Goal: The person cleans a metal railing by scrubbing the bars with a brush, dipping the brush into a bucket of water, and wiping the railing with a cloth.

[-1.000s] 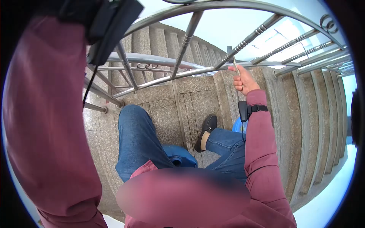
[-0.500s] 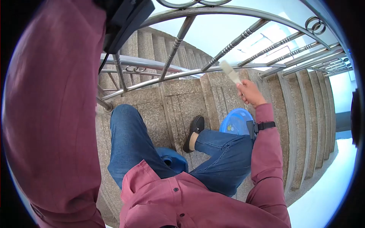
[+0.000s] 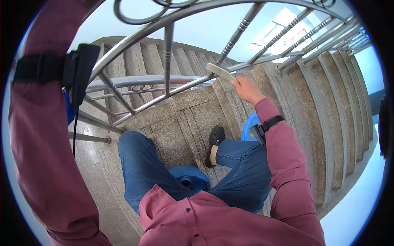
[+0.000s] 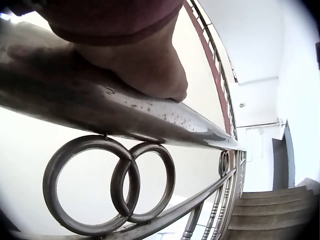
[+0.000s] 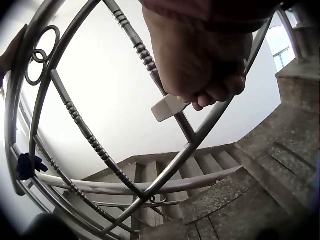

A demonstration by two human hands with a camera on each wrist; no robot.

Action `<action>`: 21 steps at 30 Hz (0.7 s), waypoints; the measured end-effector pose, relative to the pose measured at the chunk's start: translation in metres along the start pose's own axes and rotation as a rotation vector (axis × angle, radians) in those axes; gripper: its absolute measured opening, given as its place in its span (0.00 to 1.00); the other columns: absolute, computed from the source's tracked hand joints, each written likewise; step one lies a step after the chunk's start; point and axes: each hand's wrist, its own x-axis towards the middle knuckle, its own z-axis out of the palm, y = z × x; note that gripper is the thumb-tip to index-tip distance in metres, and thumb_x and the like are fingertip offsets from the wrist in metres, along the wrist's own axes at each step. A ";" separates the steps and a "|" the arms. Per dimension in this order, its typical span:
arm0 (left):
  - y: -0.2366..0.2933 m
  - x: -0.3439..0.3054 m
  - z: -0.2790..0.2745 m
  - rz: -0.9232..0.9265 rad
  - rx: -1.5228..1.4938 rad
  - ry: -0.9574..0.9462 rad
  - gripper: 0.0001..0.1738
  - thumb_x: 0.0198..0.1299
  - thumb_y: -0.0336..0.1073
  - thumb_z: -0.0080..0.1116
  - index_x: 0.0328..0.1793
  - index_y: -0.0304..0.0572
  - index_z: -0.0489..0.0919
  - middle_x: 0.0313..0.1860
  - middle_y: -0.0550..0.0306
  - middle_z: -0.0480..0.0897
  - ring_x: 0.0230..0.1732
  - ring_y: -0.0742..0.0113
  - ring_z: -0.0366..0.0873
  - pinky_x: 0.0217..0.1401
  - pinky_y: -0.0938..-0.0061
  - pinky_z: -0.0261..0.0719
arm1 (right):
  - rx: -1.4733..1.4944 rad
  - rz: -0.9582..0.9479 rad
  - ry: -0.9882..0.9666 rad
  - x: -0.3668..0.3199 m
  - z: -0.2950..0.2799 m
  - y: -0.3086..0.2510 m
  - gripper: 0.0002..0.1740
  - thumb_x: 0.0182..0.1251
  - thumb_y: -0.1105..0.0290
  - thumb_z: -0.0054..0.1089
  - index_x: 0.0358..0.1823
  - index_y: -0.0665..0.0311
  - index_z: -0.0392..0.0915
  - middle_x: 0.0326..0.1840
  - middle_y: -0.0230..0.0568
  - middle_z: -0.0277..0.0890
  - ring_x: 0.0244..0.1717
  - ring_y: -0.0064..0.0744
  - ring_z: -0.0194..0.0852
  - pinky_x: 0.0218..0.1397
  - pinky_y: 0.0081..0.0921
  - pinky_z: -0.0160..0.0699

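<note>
My right hand (image 3: 248, 89) pinches a pale flat brush (image 3: 221, 72) by its handle, with the broad end pointing left at the foot of a metal baluster (image 3: 234, 35). In the right wrist view the brush (image 5: 167, 108) overlaps a ringed baluster, and the fingers curl beneath the palm. My left hand (image 4: 145, 67) is wrapped over the thick metal handrail (image 4: 150, 117), its fingers mostly hidden behind the rail. Outside the head view, it also shows at the left edge of the right wrist view.
A blue jug (image 3: 193, 174) with an open mouth stands between my legs. Beside my right leg is a blue basin (image 3: 248, 126), partly hidden. A dark blue cloth (image 5: 29, 166) hangs low on the railing. Stone stairs (image 3: 324, 110) curve down both sides of the railing.
The right hand swings the brush out to the right, then back left to the baluster's foot. The head view shifts, bringing the left wrist strap into sight.
</note>
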 end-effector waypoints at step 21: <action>0.010 0.012 0.011 -0.112 -0.047 0.054 0.38 0.77 0.61 0.39 0.47 0.26 0.82 0.32 0.41 0.82 0.35 0.53 0.77 0.47 0.58 0.73 | 0.132 0.051 0.023 -0.009 0.018 0.007 0.23 0.79 0.54 0.45 0.39 0.68 0.81 0.41 0.63 0.80 0.46 0.65 0.79 0.51 0.57 0.73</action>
